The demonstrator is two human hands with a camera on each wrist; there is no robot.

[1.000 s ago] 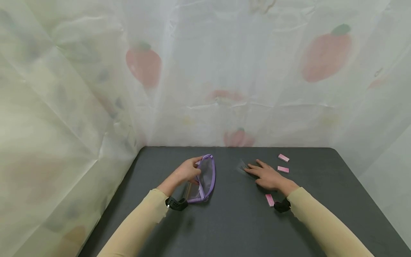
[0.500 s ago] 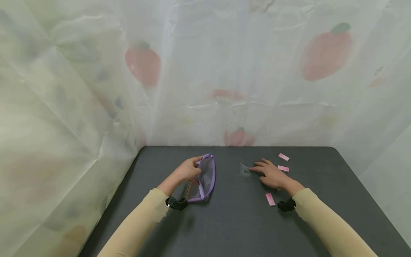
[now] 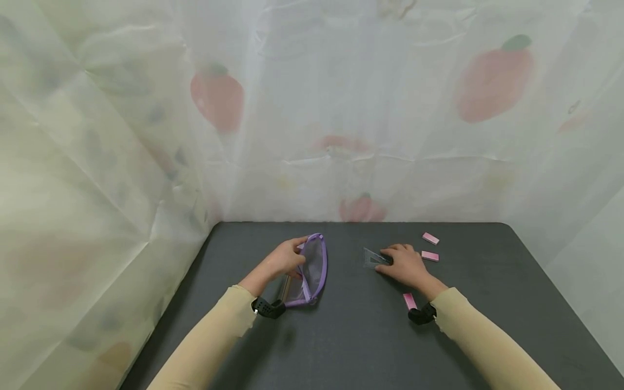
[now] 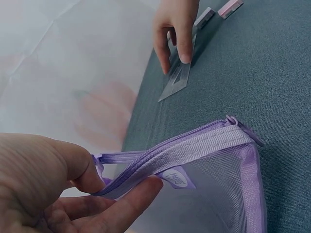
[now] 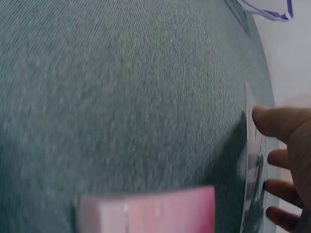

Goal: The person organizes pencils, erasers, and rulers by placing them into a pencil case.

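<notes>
My left hand pinches the zipper edge of a purple mesh pouch between thumb and fingers, holding that edge of the pouch up off the dark table. My right hand sits to the right of it with fingers curled over a clear triangle ruler. In the left wrist view the right hand has a fingertip on the ruler and the thumb at its side. The right wrist view shows thumb and fingers on either side of the ruler.
Three pink erasers lie on the grey table: one at the back right, one beside my right hand, one near my right wrist, large in the right wrist view. A strawberry-print curtain surrounds the table.
My right hand slid off to the right, uncovering the ruler, then came back and curled its fingers on it. The left hand and pouch have not moved.
</notes>
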